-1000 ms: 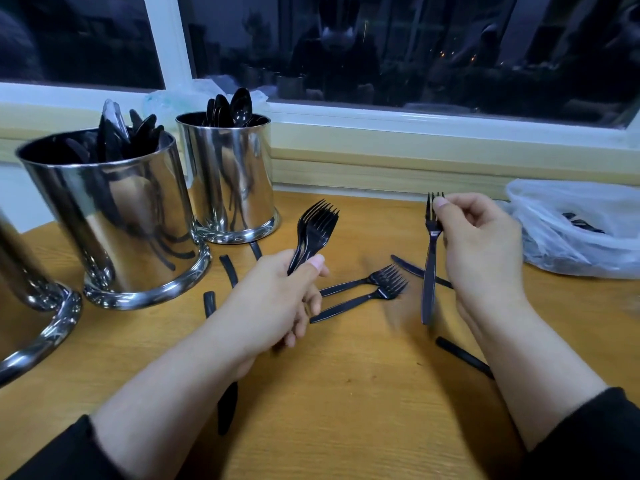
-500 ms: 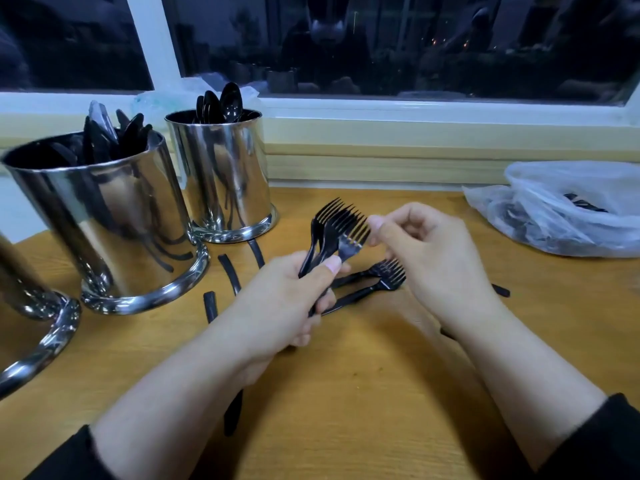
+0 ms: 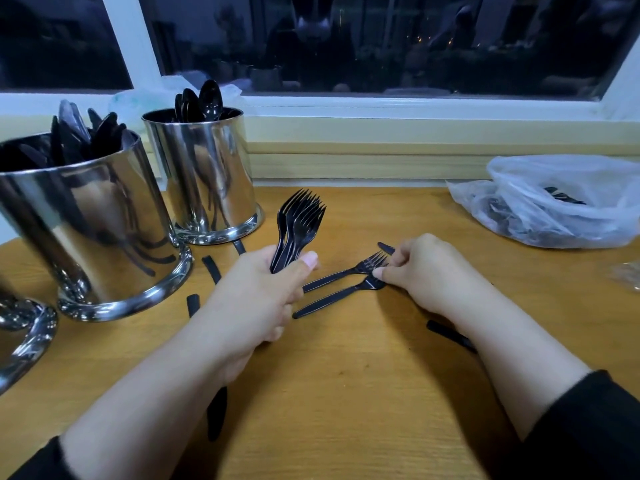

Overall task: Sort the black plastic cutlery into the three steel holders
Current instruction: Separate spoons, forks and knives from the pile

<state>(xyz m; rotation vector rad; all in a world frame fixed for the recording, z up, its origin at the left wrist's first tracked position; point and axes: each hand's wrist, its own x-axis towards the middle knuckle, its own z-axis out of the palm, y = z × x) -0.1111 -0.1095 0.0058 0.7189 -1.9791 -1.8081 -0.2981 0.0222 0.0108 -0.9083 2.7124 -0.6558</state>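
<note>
The left hand [image 3: 256, 292] is gripping a fanned bunch of glossy black plastic forks [image 3: 300, 225], tines up, fingers curled round the handles. The right hand [image 3: 427, 271] is pinching the head of a black fork [image 3: 332, 299] lying on the wooden table [image 3: 346, 393], beside a second loose fork [image 3: 349, 271]. Two shiny steel cylindrical holders [image 3: 86, 216] are standing to the left, holding black cutlery.
</note>
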